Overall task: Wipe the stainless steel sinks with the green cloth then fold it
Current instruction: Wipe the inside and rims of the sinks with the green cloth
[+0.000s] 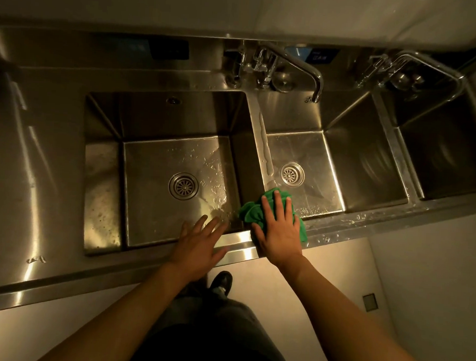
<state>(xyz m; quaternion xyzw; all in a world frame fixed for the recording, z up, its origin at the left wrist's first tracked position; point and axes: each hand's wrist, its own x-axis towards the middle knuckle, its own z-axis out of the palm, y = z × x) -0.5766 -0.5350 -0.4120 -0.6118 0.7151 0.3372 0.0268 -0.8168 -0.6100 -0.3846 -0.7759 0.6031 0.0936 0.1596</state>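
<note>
Long stainless steel table [39,170] with three square basins: left sink [147,208], middle sink [331,168], right sink [441,163]. Crumpled green cloth [253,211] sits on the front rim where the left/middle divider meets it, bunched, no clear long axis. The right hand [279,229] lies flat on it with straight fingers pointing away. The left hand [200,242] is spread open at the left sink's front rim; backsplash label [319,57] text is unreadable.

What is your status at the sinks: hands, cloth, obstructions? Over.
Right hand flat, pressing green cloth on front rim at the sink divider. Left hand open, holding nothing, over left sink front edge. Cloth bunched, unfolded. Nothing blocking.
</note>
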